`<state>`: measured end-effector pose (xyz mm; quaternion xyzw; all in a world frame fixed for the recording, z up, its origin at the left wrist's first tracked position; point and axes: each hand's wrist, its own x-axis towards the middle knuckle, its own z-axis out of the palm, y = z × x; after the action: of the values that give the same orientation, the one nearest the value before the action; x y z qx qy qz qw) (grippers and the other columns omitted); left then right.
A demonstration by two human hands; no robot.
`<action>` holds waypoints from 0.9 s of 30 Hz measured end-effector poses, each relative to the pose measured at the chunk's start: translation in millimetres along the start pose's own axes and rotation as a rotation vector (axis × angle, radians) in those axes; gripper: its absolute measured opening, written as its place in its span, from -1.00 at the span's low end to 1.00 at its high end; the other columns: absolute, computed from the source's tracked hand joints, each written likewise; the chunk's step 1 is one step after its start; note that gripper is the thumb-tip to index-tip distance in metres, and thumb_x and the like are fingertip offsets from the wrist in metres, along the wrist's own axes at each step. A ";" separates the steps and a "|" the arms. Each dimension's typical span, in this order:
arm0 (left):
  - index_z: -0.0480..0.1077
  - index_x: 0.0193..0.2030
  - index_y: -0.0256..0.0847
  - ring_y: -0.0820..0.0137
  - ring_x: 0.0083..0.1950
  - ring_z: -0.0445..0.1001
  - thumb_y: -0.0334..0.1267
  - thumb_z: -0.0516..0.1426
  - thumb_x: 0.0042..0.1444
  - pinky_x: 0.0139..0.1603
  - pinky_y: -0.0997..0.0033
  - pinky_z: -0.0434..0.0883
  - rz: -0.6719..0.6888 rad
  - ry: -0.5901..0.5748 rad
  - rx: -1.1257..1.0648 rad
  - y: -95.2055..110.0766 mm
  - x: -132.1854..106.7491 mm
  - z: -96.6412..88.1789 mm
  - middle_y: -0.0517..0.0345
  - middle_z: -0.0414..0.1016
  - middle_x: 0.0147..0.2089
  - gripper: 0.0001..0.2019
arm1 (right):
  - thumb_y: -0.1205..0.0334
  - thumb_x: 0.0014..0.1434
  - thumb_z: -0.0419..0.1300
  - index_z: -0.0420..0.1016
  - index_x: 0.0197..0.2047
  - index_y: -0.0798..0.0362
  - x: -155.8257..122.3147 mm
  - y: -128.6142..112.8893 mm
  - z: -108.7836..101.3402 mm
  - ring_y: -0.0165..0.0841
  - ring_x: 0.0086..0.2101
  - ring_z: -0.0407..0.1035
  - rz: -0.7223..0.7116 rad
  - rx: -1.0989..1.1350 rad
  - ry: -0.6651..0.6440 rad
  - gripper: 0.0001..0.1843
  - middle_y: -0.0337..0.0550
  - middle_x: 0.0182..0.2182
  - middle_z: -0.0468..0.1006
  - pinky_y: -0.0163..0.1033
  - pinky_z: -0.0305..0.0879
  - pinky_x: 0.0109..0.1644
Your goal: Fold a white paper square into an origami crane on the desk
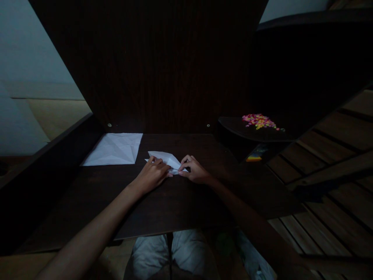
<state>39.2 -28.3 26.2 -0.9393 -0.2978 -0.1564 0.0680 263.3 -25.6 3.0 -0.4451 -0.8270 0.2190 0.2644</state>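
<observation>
I seem to be mid-fold: the folded white paper (168, 157) lies on the table (175, 206), its right end pinched in my right hand (194, 170). My left hand (155, 171) bends over it, grip unclear. Next probably calls for steady, aligned creasing.

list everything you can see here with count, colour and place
folded paper: 1, white, on the desk, under the hands
sheet: 1, white, creased, desk's left side
desk: 1, dark brown, below the hands
back panel: 1, dark brown, behind the desk
screws: 2, light, low on the back panel
shelf: 1, dark, right
small bits: many, pink, yellow and orange, on the shelf
wall: pale blue-grey, upper left
slats: several, brown, right
left hand: 1, on the folded paper
right hand: 1, at its right tip
legs: 2, grey trousers, bottom
</observation>
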 end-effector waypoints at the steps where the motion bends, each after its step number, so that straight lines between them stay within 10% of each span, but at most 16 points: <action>1: 0.43 -0.21 -0.25 0.21 -0.17 0.38 -0.18 0.02 0.25 -0.09 0.14 0.18 0.016 -0.006 -0.017 -0.1 -0.4 0.2 -0.02 0.51 -0.30 -0.77 | 0.30 0.05 0.29 0.56 -0.36 0.04 -0.1 -0.3 -0.2 -0.29 -0.16 0.22 -0.002 -0.005 0.002 -0.96 -0.14 -0.24 0.32 -0.09 0.16 -0.01; 27: 0.37 -0.16 -0.27 0.21 -0.17 0.37 -0.34 -0.06 0.26 -0.05 0.12 0.15 -0.029 -0.039 0.036 3.2 4.3 5.8 0.00 0.46 -0.26 -0.81 | 0.28 0.12 0.22 0.48 -0.32 0.05 -0.2 -5.5 0.7 -0.30 -0.20 0.25 -0.011 -0.039 0.013 -0.96 -0.16 -0.28 0.40 -0.14 0.15 -0.04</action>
<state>45.8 -27.3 22.1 -0.9364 -0.3154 -0.1334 0.0770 259.5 -28.7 5.7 -0.4469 -0.8320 0.1983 0.2623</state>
